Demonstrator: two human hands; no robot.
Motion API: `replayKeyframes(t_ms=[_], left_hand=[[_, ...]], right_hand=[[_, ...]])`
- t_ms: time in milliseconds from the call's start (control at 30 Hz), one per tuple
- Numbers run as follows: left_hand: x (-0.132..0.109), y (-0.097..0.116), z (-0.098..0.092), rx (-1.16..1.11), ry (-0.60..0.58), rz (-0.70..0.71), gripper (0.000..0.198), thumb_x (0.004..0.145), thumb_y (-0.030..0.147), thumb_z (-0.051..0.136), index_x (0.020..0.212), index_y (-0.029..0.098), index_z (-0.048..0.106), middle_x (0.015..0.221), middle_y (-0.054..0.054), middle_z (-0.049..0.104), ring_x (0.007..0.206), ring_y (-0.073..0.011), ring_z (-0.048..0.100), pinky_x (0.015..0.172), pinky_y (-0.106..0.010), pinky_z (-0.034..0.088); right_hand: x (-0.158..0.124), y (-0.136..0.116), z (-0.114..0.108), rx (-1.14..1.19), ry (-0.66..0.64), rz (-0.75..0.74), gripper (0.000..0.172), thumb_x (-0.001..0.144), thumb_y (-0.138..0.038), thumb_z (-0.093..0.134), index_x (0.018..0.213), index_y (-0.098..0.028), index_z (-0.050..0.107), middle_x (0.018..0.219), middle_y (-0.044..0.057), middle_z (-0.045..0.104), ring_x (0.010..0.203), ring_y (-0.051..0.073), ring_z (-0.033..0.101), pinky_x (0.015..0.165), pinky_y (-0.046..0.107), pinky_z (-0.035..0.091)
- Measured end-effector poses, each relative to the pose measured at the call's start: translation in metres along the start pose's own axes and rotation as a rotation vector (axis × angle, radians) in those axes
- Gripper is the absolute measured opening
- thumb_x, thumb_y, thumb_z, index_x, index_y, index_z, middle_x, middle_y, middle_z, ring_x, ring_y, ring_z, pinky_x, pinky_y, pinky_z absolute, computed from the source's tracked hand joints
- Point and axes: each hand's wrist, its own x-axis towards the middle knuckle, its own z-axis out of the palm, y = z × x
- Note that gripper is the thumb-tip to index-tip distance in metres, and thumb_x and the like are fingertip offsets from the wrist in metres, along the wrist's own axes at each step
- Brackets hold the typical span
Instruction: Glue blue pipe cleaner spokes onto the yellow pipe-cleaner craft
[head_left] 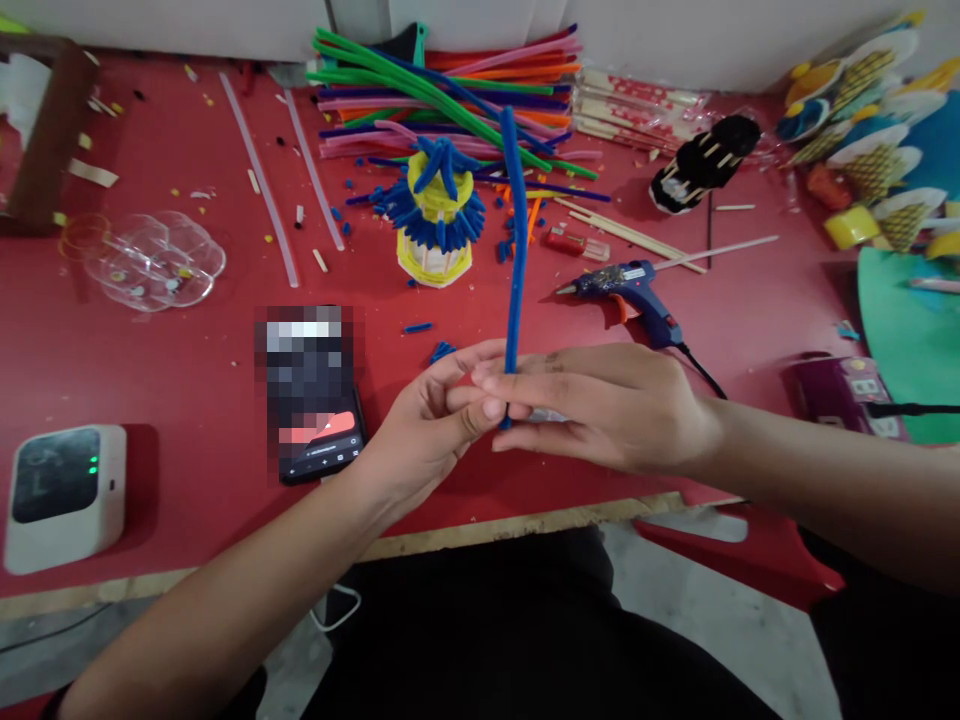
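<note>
A blue pipe cleaner (514,250) stands nearly upright between my two hands, its lower end pinched by fingers of both. My left hand (442,410) grips it near the bottom, thumb pressed toward the fingertips. From the other side, my right hand (607,400) closes its fingers on the same stretch, and something clear shows under its palm that I cannot make out. Beyond the hands stands a small yellow and blue pagoda-like model (437,215). A little bundle of short blue pieces (443,352) lies just past my left fingers.
Coloured pipe cleaners (450,75) are heaped at the back. A blue glue gun (630,298) with a cord lies right, below a black model (709,165). A phone (315,400), a clear plastic palette (157,260) and a white device (67,495) occupy the left.
</note>
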Motion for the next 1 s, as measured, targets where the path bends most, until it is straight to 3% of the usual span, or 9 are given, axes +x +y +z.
replayKeyframes(t_ms=[167,300,433,533,867,1000], left_hand=[[-0.0001,-0.0015,-0.0007,0.092,0.088,0.038,0.037,0.071,0.033,0.098,0.104,0.026,0.083,0.095,0.0,0.084,0.093,-0.0167,0.079,0.094,-0.027,0.06],[-0.0009,-0.002,-0.0008,0.136,0.107,0.053,0.036,0.072,0.036,0.098,0.103,0.026,0.083,0.089,0.0,0.084,0.09,-0.0152,0.078,0.098,-0.027,0.058],[-0.0019,-0.0024,-0.0015,0.146,0.117,0.075,0.048,0.071,0.037,0.098,0.115,0.028,0.08,0.078,0.003,0.082,0.088,-0.0166,0.079,0.097,-0.029,0.058],[-0.0031,-0.0034,-0.0022,0.196,0.13,0.095,0.052,0.073,0.038,0.097,0.12,0.027,0.078,0.074,0.003,0.082,0.088,-0.0185,0.08,0.101,-0.032,0.058],[-0.0052,-0.0017,0.0034,0.193,0.113,0.164,0.051,0.081,0.033,0.092,0.126,0.023,0.072,0.087,-0.002,0.086,0.098,-0.0254,0.083,0.1,-0.039,0.063],[-0.0049,-0.0021,0.0019,0.206,0.136,0.162,0.056,0.08,0.037,0.093,0.129,0.024,0.071,0.088,-0.003,0.087,0.1,-0.0265,0.083,0.106,-0.043,0.06]], right_hand=[[0.0009,-0.0012,-0.0007,0.027,-0.052,0.068,0.019,0.105,-0.024,0.06,0.121,-0.027,0.07,0.103,-0.001,0.084,0.09,0.016,0.081,0.083,0.028,0.066],[0.0012,-0.0015,-0.0008,0.034,-0.072,0.096,0.018,0.107,-0.026,0.057,0.12,-0.028,0.07,0.1,-0.002,0.084,0.088,0.016,0.081,0.082,0.028,0.066],[0.0011,-0.0019,0.0003,0.091,-0.045,0.067,0.023,0.103,-0.032,0.066,0.124,-0.022,0.066,0.111,0.004,0.083,0.097,0.016,0.081,0.087,0.026,0.065],[0.0014,-0.0033,0.0009,0.101,-0.036,0.081,0.023,0.102,-0.027,0.066,0.125,-0.022,0.067,0.109,0.004,0.084,0.097,0.017,0.081,0.087,0.027,0.066],[0.0036,-0.0087,-0.0007,0.145,-0.04,0.261,0.044,0.102,-0.026,0.066,0.144,-0.024,0.056,0.134,0.006,0.077,0.11,0.018,0.08,0.09,0.027,0.067],[0.0048,-0.0083,-0.0004,0.126,-0.038,0.267,0.04,0.101,-0.028,0.068,0.14,-0.024,0.059,0.135,0.005,0.077,0.115,0.02,0.078,0.095,0.029,0.066]])
